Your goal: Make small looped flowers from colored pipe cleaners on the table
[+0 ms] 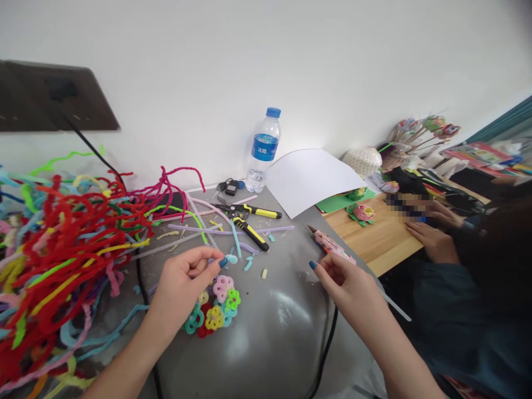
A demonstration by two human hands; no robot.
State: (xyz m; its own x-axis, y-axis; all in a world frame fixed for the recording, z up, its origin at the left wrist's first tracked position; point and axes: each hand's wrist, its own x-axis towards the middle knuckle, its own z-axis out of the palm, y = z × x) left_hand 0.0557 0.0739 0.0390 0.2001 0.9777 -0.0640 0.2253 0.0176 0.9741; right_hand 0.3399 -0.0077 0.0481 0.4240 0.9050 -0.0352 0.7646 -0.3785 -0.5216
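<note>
My left hand (187,280) is closed in a pinch above the grey table, thumb against the fingertips. A light blue scrap (231,259) shows just past the thumb; whether it is held or lies behind, I cannot tell. Below that hand sits a ring of small pipe-cleaner flowers (214,318) in pink, green, yellow, teal and red. My right hand (343,280) has its fingers curled towards the thumb, and anything between them is too small to make out. Just beyond it a pink glue gun (330,244) lies on the table, partly covered by the hand.
Loose pipe cleaners (75,244) heap up at left. Yellow-black pliers (249,224), short offcuts and a water bottle (264,149) are at the back. White paper (313,177) leans rightwards. A black cord (328,349) crosses the front. Another person's hands (434,238) work at right.
</note>
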